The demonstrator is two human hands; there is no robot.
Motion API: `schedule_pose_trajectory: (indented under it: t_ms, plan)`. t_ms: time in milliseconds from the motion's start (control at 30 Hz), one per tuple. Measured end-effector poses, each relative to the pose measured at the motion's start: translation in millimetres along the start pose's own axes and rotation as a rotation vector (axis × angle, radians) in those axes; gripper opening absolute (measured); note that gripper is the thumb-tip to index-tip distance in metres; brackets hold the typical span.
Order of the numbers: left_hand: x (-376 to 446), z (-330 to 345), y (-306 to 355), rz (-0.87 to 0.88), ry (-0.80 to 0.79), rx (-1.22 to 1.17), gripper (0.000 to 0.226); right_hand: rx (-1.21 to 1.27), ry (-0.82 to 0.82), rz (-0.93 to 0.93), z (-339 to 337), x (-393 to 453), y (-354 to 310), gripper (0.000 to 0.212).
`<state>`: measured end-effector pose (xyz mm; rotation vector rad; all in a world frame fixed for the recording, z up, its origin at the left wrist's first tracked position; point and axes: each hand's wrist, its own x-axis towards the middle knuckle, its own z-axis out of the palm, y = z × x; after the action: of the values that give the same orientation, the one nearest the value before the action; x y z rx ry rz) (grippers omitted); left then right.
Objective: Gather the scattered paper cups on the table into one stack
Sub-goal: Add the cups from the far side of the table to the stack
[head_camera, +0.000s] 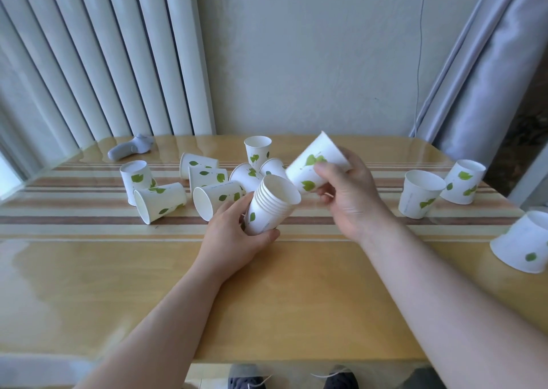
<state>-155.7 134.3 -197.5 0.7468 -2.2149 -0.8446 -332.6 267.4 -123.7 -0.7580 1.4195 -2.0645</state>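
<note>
My left hand (234, 237) grips a stack of several white paper cups with green leaf prints (271, 203), tilted with its mouth up and to the right. Just right of the stack's mouth, my right hand (348, 190) holds a single cup (315, 164) tilted, its base pointing up and away. Several loose cups lie on their sides or stand behind the stack, such as a tipped cup (218, 199) and another tipped cup (160, 201). An upright cup (258, 148) stands near the wall.
On the right of the wooden table (281, 299), an upright cup (419, 194), an upside-down cup (462, 181) and another upside-down cup (523, 242) stand apart. A grey handheld device (130, 147) lies at the back left. Blinds and curtains flank the wall.
</note>
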Motion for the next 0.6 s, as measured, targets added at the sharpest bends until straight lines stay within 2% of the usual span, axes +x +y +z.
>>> schedule_pose_trajectory:
  t_ms: [100, 200, 333, 433, 533, 600]
  plan:
    - [0, -1, 2, -0.003, 0.007, -0.011, 0.056, -0.024, -0.08, 0.01, 18, -6, 13, 0.042]
    - [0, 0, 4, -0.01, 0.021, -0.016, 0.049, -0.075, -0.072, -0.006, 21, -8, 23, 0.055]
    - [0, 0, 3, 0.008, 0.024, 0.011, 0.055, -0.147, -0.097, -0.051, 14, -6, 30, 0.061]
    - [0, -1, 3, 0.011, 0.016, 0.013, 0.048, -0.251, -0.132, -0.019, 15, -8, 37, 0.088]
    - [-1, -2, 5, 0.005, 0.008, 0.007, 0.043, -0.246, -0.141, 0.035, 11, -9, 45, 0.109]
    - [-2, -2, 7, -0.016, -0.015, -0.004, 0.038, -0.288, -0.198, 0.091, 10, -10, 55, 0.109]
